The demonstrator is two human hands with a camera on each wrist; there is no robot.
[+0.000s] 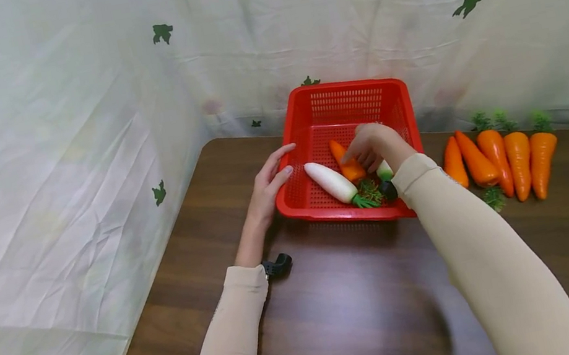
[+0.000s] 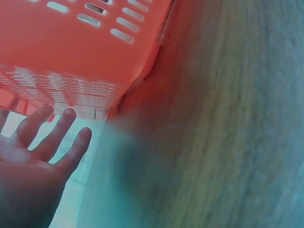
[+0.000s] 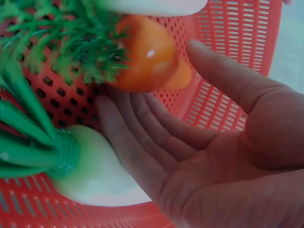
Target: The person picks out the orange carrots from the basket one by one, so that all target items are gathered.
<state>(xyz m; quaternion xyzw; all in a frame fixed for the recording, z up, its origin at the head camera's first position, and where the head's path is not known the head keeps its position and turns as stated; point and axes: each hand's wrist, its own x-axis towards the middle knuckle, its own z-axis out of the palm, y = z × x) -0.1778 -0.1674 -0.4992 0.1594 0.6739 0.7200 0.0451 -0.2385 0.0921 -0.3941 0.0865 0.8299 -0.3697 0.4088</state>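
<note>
A red plastic basket (image 1: 349,212) with slotted walls stands on the table. Inside it lie a white radish (image 1: 329,181) with green stalks, an orange carrot (image 1: 340,155) with feathery leaves, and a second white radish (image 3: 102,166), partly hidden by my right arm in the head view. My right hand (image 1: 376,142) reaches down into the basket, its thumb and loosely extended fingers on either side of the carrot, fingertips right at it. At the left side of the basket, my left hand (image 1: 264,188) rests by the rim, its fingers spread and straight along the outer wall.
Several orange carrots (image 1: 519,163) lie in a row on the brown wooden table (image 1: 340,306), right of the basket. A pale curtain (image 1: 260,31) with green leaf shapes hangs behind the table and along its left. A black wrist device (image 1: 278,265) sits at the left cuff.
</note>
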